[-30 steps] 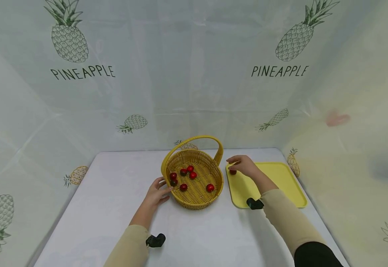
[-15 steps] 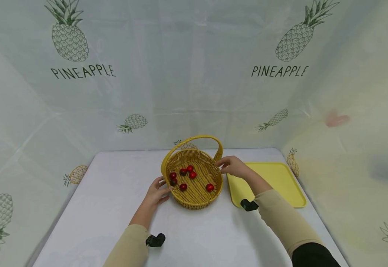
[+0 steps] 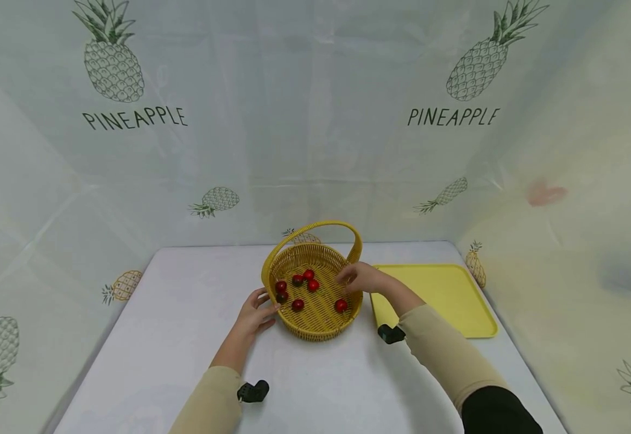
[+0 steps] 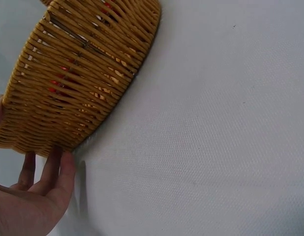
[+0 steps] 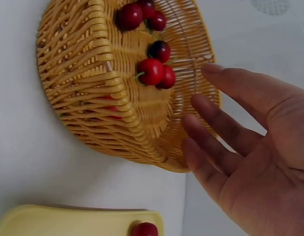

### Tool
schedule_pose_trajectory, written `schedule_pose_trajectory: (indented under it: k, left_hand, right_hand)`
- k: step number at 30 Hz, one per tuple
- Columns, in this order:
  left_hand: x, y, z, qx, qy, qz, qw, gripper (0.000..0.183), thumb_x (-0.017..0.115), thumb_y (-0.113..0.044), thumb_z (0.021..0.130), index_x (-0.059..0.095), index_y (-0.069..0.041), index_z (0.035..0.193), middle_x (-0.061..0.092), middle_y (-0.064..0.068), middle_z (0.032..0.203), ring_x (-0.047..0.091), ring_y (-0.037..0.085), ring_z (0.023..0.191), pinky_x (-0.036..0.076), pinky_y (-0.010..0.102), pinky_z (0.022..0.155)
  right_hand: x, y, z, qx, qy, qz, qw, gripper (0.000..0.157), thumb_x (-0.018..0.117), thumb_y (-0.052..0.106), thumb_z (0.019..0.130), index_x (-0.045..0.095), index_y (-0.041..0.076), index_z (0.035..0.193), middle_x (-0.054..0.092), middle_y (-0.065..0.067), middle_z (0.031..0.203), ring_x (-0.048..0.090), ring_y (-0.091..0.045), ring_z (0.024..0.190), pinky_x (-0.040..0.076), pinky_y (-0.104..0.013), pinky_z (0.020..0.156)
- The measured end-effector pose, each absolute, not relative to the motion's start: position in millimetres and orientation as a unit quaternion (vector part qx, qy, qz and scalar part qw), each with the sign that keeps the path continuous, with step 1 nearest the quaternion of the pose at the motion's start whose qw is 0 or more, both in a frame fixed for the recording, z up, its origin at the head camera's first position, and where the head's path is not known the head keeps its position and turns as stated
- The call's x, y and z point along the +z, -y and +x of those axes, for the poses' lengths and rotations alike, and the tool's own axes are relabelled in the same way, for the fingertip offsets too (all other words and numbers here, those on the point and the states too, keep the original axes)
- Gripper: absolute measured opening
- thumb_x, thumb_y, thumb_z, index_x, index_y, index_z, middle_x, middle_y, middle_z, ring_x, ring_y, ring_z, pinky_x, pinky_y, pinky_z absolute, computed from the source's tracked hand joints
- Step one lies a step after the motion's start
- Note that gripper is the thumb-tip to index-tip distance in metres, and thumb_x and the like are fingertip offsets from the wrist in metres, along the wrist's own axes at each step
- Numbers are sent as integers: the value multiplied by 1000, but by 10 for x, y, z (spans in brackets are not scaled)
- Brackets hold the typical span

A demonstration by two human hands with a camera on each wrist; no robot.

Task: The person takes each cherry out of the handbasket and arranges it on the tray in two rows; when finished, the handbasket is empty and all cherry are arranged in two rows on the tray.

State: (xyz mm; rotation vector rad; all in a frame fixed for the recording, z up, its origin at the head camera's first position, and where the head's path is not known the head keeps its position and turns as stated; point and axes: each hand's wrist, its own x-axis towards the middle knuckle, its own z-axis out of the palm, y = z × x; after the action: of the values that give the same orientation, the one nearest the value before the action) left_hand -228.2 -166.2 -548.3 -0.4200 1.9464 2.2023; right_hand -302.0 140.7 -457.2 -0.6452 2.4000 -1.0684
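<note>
A round yellow wicker basket (image 3: 320, 330) with a tall handle holds several dark and bright red cherries (image 3: 313, 285). My left hand (image 3: 251, 313) grips its left side, thumb by the rim and fingers against the outer weave (image 4: 78, 78). Over the basket's right part hovers my right hand (image 3: 367, 279), fingers loosely bent and apart with nothing between them, as the right wrist view confirms. One bright cherry (image 3: 341, 305) lies just below that hand. Another cherry (image 5: 144, 229) sits on the yellow tray (image 5: 68, 221) in the right wrist view; in the head view it is hidden.
The flat yellow tray (image 3: 459, 298) lies right of the basket, partly under my right forearm. A white tabletop (image 3: 315, 386) spreads in front. Hanging sheets with pineapple prints (image 3: 113, 69) close off the back and sides.
My right hand has moved left from above the tray's cherry, across the basket's rim, to above the basket's inside. The left hand and basket have stayed in place.
</note>
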Motion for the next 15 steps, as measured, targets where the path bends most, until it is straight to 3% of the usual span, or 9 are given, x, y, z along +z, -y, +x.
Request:
schedule_pose_trajectory:
  k: [15]
  left_hand:
    - [-5481, 1668, -2276, 742, -651, -133, 84, 60, 70, -4, 89, 42, -9, 142, 34, 22, 149, 56, 33, 111, 43, 58, 94]
  right_hand:
    - [-4690, -1316, -3148, -293, -889, -245, 252, 30, 76, 0, 82, 71, 3, 111, 67, -5, 106, 59, -16, 95, 52, -33, 82]
